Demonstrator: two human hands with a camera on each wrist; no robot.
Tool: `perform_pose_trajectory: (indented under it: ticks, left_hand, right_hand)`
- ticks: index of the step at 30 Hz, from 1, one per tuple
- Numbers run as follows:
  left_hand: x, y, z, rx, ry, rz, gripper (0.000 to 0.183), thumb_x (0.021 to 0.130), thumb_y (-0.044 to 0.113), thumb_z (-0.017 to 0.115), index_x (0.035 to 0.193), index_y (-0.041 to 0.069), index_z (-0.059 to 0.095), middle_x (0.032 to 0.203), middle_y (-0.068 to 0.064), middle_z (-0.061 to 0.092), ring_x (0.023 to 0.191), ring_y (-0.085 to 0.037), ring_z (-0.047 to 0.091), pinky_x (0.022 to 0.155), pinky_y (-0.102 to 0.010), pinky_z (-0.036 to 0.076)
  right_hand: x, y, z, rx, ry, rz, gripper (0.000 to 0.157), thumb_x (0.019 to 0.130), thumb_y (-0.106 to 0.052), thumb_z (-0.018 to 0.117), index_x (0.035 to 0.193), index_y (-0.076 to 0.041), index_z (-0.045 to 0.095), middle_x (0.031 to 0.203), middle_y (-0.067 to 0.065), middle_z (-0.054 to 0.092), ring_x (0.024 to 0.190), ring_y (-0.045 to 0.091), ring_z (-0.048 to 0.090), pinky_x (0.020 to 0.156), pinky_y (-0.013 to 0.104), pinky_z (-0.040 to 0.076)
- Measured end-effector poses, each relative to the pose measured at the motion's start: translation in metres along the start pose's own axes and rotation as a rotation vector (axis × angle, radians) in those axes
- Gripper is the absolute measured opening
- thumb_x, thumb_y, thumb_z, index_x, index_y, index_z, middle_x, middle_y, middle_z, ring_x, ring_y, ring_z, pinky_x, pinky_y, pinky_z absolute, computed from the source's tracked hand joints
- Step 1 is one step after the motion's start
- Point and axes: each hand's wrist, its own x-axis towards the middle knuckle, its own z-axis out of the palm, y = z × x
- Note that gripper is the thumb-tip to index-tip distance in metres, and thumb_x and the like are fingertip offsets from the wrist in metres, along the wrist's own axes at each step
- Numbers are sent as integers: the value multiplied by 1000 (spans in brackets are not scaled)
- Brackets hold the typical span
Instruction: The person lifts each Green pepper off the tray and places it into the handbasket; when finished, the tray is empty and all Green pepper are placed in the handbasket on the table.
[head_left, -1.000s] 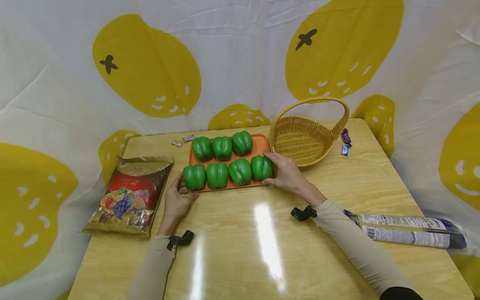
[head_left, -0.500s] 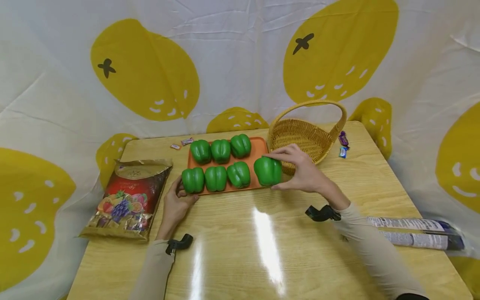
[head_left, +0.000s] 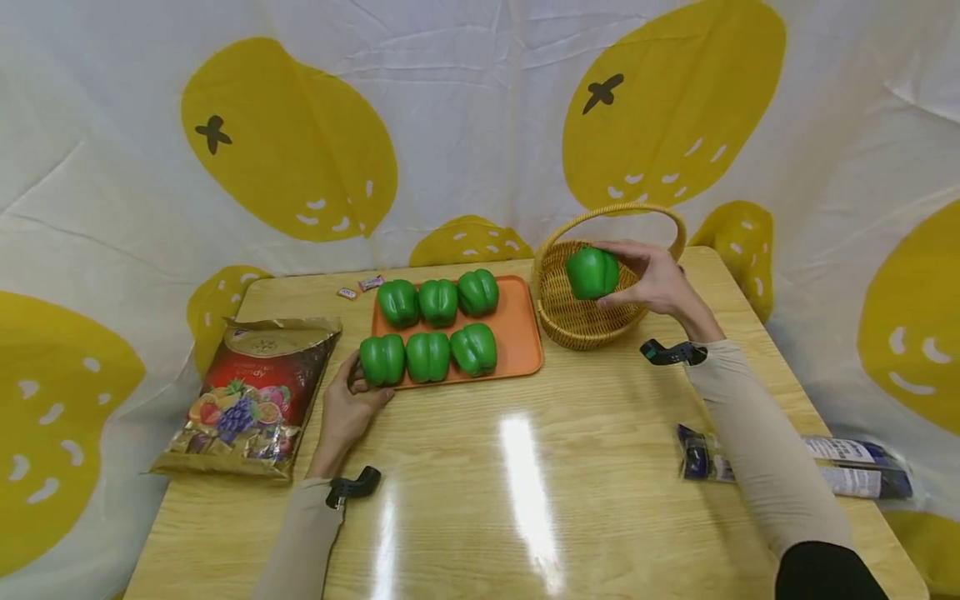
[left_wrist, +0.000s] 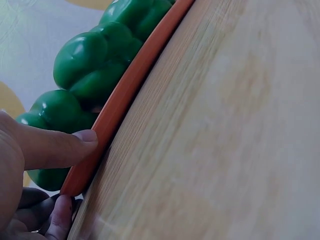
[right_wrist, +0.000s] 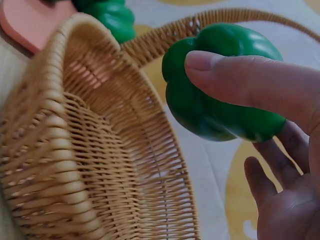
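My right hand [head_left: 651, 277] holds a green bell pepper [head_left: 592, 273] over the wicker basket [head_left: 577, 340], below its arched handle. In the right wrist view the thumb [right_wrist: 235, 75] lies across the pepper [right_wrist: 220, 112], and fingers support it from the other side. An orange tray [head_left: 517, 329] carries two rows of green bell peppers, three in each; its right end is bare. At the tray's left front corner, my left hand [head_left: 348, 412] grips the edge. Seen from the left wrist, the thumb [left_wrist: 60, 147] presses the rim [left_wrist: 117, 105] beside a pepper while fingers curl at the corner.
A red and gold candy bag [head_left: 251, 400] lies left of the left hand. Two small wrapped candies [head_left: 371, 283] sit behind the tray. A long dark package with white labels [head_left: 847, 467] lies at right, partly under the right forearm. A lemon-print cloth [head_left: 465, 125] hangs behind the table.
My right hand has taken the rightmost front-row pepper off the tray and carried it right and back to the basket. The left hand stays at the tray's corner.
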Motion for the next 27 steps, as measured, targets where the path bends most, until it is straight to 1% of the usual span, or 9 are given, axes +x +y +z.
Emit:
perform_pose_trajectory:
  ticks: [3,6,10,14,17,20,23,27]
  left_hand:
    - [1,-2,-1,-6,-4,3,93,71,4,87,151,6,39,123,-19,61,95,-28,62,75,-12,49]
    - [1,-3,-1,-16,-8,5,93,71,4,87,151,5,39,124,-20,60,95,-29,62,76,-13,49]
    - [1,-3,-3,-27,-13,6,93,72,4,87,151,4,38,126,-20,60,97,-29,62,78,-14,50]
    - [0,-1,-4,-38,-22,-1,94,72,3,86,151,5,37,127,-18,60,98,-27,62,79,-14,51]
    - [-1,-1,-5,-36,-29,-5,94,73,3,86,152,5,36,128,-19,59,98,-27,62,79,-14,50]
    - [-2,0,-6,-33,-25,-8,94,73,3,86,152,5,35,128,-19,59,97,-27,62,78,-12,50]
    - [-3,1,-5,-38,-19,-10,94,73,3,86,152,4,36,127,-19,59,97,-26,62,78,-12,50]
    - [-2,0,-4,-30,-17,-9,94,73,4,86,152,3,36,128,-19,59,96,-24,62,79,-14,50]
  right_hand:
    - [16,8,-2,13,9,47,82,61,10,89,136,-4,60,141,12,55,132,25,49,113,37,38]
    - [31,15,-2,35,10,73,82,60,9,90,135,-5,61,141,10,55,133,31,47,113,42,37]
    - [45,25,-2,61,-5,118,82,60,9,90,135,-3,60,142,11,53,134,33,45,114,43,36]
    - [56,48,1,72,-35,186,85,59,9,91,137,-2,58,145,15,49,136,34,44,114,45,36]
    - [62,69,4,17,-60,225,88,58,1,94,138,-9,59,145,13,51,135,33,45,110,48,40]
    - [67,82,7,-69,-82,232,87,58,-9,96,137,-16,61,142,11,55,130,32,49,104,51,45]
    - [71,90,10,-138,-102,230,84,57,-17,97,135,-20,63,139,9,58,125,32,52,100,52,48]
    - [74,96,14,-185,-135,229,84,55,-19,98,133,-21,65,138,10,58,124,34,52,99,53,48]
